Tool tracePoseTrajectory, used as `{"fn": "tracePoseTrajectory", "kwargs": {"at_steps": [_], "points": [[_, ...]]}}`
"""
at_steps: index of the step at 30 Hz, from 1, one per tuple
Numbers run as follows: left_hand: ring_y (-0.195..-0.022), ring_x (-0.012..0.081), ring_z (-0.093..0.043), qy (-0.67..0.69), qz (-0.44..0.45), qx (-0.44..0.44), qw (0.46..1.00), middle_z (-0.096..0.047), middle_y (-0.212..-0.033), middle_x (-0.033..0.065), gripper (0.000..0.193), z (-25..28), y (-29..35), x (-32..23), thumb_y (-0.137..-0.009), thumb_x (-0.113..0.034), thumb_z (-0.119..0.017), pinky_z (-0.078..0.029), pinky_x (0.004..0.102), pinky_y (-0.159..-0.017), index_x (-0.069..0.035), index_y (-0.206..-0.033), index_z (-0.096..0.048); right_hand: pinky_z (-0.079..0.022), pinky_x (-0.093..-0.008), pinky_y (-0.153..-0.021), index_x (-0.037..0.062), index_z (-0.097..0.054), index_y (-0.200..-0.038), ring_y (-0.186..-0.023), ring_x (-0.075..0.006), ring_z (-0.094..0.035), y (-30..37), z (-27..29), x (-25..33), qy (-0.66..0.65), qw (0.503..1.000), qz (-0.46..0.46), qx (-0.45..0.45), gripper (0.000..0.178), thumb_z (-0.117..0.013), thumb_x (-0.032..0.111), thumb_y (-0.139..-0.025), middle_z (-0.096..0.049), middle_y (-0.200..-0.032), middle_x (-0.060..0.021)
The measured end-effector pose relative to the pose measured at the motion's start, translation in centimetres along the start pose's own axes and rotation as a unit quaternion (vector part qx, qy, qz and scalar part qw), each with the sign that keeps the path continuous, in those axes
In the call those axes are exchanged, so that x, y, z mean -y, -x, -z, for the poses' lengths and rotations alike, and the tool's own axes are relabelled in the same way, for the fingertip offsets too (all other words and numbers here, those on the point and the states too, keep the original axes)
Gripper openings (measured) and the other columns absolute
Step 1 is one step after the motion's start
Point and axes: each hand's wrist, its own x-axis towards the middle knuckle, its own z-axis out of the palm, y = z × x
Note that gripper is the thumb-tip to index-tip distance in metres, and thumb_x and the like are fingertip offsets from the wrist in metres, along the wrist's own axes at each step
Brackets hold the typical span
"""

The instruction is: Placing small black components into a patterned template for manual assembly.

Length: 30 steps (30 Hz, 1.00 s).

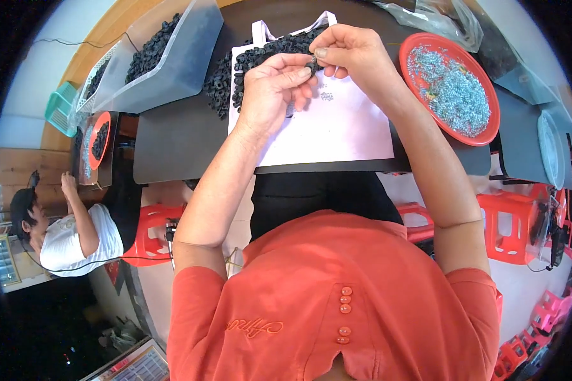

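Observation:
Both hands meet above the far part of a white cloth bag (336, 136) laid flat on the dark table. My left hand (270, 89) pinches a small black part (312, 65) between thumb and forefinger. My right hand (356, 54) is closed in a pinch right against that part; whatever sits between its fingertips is too small to make out. A heap of similar black parts (221, 86) spreads over the bag's far left and onto the table beside it. Right of my right forearm stands a red round tray (494, 120) of small silvery metal pieces (457, 95).
A translucent bin (194, 54) of black parts stands at the left, near a green basket (62, 109). Clear plastic bags (448, 25) lie at the far right. A person in white (82, 235) works at another table on the left. Red stools (508, 222) stand on the floor.

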Motion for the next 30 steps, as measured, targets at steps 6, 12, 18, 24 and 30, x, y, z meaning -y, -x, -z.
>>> {"fn": "tracePoseTrajectory", "kwargs": {"at_steps": [6,12,18,24,30], "points": [[-0.061,0.016,-0.062,0.045,0.01,-0.001,0.999,-0.066,-0.082,0.0154,0.019,0.5,0.1,0.2,-0.087,-0.001,-0.061,-0.048,0.0247,-0.048,0.008,-0.104,-0.058,-0.045,-0.0217,-0.05,0.0005,-0.07,-0.087,-0.057,-0.0069,-0.054,0.0,-0.3,-0.1,0.027,0.999,0.015,0.013,0.012,-0.064,0.007,-0.078,-0.062,-0.067,-0.0031],[-0.063,0.0159,-0.063,0.032,-0.009,0.009,0.999,-0.066,-0.081,0.0149,0.015,0.3,0.3,0.1,-0.087,0.001,-0.061,-0.048,0.0239,-0.048,0.007,-0.101,-0.059,-0.042,-0.023,-0.05,0.0005,-0.069,-0.086,-0.057,-0.0073,-0.054,0.1,-0.4,-0.2,0.043,0.999,0.025,0.013,0.012,-0.064,0.008,-0.078,-0.061,-0.066,-0.003],[-0.063,0.0154,-0.063,0.02,-0.019,-0.002,1.0,-0.066,-0.081,0.0141,0.014,0.3,0.4,0.0,-0.086,0.002,-0.061,-0.048,0.0233,-0.047,0.007,-0.1,-0.059,-0.042,-0.0252,-0.053,-0.0002,-0.067,-0.085,-0.059,-0.009,-0.055,0.0,-0.6,-0.9,0.044,0.997,0.06,0.019,0.012,-0.063,0.009,-0.079,-0.061,-0.065,-0.004],[-0.062,0.0151,-0.063,0.026,-0.022,-0.007,0.999,-0.066,-0.081,0.0141,0.015,0.3,0.4,0.0,-0.085,0.002,-0.062,-0.048,0.0231,-0.047,0.007,-0.1,-0.059,-0.044,-0.0279,-0.056,0.0005,-0.066,-0.085,-0.06,-0.012,-0.057,0.2,-0.8,-0.8,0.097,0.989,0.106,0.019,0.011,-0.063,0.01,-0.079,-0.062,-0.066,-0.0064],[-0.058,0.0146,-0.061,0.016,-0.028,-0.012,0.999,-0.066,-0.08,0.0144,0.016,0.1,0.4,0.1,-0.084,0.004,-0.062,-0.047,0.0224,-0.047,0.008,-0.099,-0.06,-0.048,-0.0326,-0.061,0.0023,-0.066,-0.085,-0.064,-0.0197,-0.063,0.2,-0.8,-0.7,0.136,0.981,0.135,0.005,0.01,-0.063,0.01,-0.079,-0.065,-0.07,-0.0099]]}}
